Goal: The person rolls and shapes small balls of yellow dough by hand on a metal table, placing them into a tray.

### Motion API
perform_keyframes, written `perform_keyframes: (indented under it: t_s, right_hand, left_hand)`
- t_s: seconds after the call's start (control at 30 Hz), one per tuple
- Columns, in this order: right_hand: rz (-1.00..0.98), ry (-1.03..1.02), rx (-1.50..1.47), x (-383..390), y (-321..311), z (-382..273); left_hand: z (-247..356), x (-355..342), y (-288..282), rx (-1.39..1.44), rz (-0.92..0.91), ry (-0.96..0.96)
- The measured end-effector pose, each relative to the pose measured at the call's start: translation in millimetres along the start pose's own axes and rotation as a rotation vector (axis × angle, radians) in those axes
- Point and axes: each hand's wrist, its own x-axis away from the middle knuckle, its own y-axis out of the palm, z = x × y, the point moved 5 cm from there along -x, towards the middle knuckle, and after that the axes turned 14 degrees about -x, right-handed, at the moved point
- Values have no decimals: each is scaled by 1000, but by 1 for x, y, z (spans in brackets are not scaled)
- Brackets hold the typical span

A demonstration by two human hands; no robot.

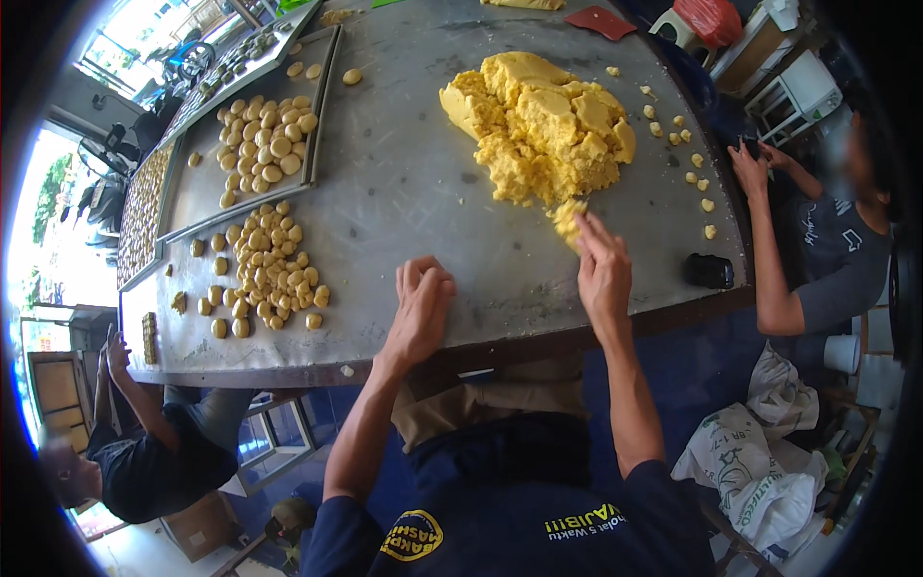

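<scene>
Head view: dough (548, 120) is heaped toward the right edge of the worktop (370, 221), likely for reach; its near end is touched by the right hand (604, 269), grip unclear; the left hand's (420, 308) fingers are curled.

Bright yellow dough (553, 125) glows against a grey, dark-blotched tabletop (385, 183) — golden-tan balls (277, 272), a black container (710, 271) and a red bag (713, 21) adding colour — as a navy shirt (481, 490) shows yellow and white print; white sacks (719, 444) carry seemingly grey-green markings.
</scene>
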Motion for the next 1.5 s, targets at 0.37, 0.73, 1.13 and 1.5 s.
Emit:
perform_keyframes:
  t_s: [0.37,0.73,1.13,1.5]
  right_hand:
    - [-47,4,5,2,7,10]
    - [-39,-23,43,7,14,17]
    - [58,-156,129,6,11,9]
    - [-76,-16,182,-8,12,20]
  left_hand:
    - [-30,3,-9,-187,99,-157]
    - [-54,-61,7,-216,-15,-312]
    - [-80,7,-75,-41,140,-310]
    - [-109,53,-93,-552,0,-119]
